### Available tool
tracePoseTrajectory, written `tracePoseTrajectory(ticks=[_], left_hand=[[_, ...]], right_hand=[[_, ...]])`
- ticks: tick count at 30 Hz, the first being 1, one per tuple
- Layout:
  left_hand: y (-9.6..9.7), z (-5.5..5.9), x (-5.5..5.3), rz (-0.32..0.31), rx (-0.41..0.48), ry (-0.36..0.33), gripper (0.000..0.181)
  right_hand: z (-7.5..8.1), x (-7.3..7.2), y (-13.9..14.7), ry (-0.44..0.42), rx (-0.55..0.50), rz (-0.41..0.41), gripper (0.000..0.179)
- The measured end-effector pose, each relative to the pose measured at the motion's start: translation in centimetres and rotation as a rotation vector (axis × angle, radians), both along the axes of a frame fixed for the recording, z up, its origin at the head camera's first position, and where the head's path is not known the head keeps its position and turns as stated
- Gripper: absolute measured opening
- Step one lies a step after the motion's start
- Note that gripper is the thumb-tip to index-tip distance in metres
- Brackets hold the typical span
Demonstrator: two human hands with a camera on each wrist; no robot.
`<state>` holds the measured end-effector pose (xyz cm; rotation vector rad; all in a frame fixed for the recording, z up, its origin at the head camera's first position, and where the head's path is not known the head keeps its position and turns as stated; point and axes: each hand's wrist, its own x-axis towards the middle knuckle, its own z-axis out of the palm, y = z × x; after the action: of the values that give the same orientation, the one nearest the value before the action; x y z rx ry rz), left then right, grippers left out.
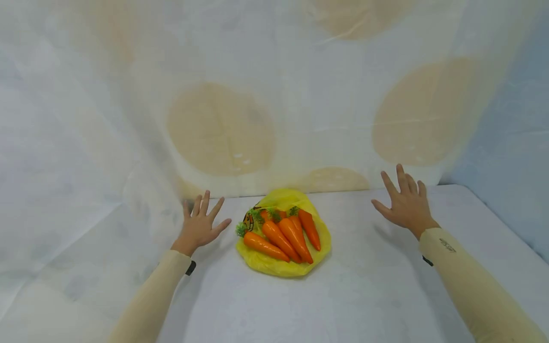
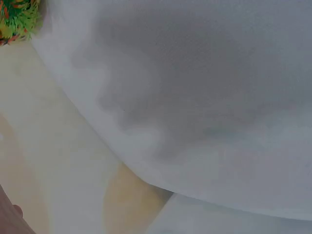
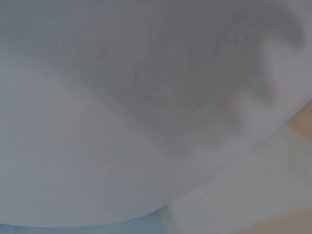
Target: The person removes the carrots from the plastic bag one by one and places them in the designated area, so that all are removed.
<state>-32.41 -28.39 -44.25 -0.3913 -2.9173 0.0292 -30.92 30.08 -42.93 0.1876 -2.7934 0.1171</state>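
Observation:
Several orange carrots (image 1: 277,240) with green tufted tops lie on a spread yellow plastic bag (image 1: 280,270) at the middle of the table. A printed cartoon figure shows on the bag's left side. My left hand (image 1: 198,228), fingers straight and spread, hovers left of the bag and holds nothing. On the far right, my right hand (image 1: 407,206) is raised with its fingers spread, also holding nothing. In the left wrist view, green carrot leaves (image 2: 18,19) show in the top corner, and a hand's shadow falls on the tabletop. The right wrist view shows a similar shadow.
The white table (image 1: 351,295) ends at a back edge just behind the bag. A pale curtain (image 1: 321,109) with tan round spots hangs behind it, and white cloth (image 1: 77,190) hangs along the left. A bluish sheet (image 1: 510,157) stands on the right.

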Motion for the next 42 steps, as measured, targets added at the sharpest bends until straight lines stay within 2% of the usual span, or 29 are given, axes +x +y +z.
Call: tracePoseTrajectory(ticks=[9,18,21,25,31,35,38,42], left_hand=[[1.2,0.6,-0.1,-0.117,0.007,0.006,0.082],[2.7,0.0,0.0,-0.269,0.072,-0.012,0.098],[3.1,-0.4,0.1,-0.286,0.108,-0.046,0.102],[3.7,-1.3,-0.1,-0.302,0.168,-0.133,0.106],[4.8,-2.4,-0.3,-0.351,0.38,-0.304,0.105],[5.1,-2.8,-0.1,-0.297,0.517,-0.393,0.11],[4.9,-3.4,0.0,-0.226,0.599,-0.461,0.112],[4.2,-4.0,0.2,-0.198,0.64,-0.527,0.104]], right_hand=[[0.4,-0.1,-2.2,0.029,0.044,0.049,0.092],[0.5,-0.5,-5.9,0.065,0.008,0.132,0.093],[0.7,-0.3,-7.1,0.087,-0.004,0.173,0.093],[0.9,-0.1,-8.6,0.122,-0.015,0.231,0.092],[0.9,0.4,-10.5,0.147,-0.042,0.307,0.091],[0.7,0.4,-12.1,0.161,-0.054,0.36,0.093],[0.8,0.9,-13.8,0.149,-0.079,0.411,0.094],[0.8,1.7,-16.2,0.132,-0.107,0.483,0.092]])
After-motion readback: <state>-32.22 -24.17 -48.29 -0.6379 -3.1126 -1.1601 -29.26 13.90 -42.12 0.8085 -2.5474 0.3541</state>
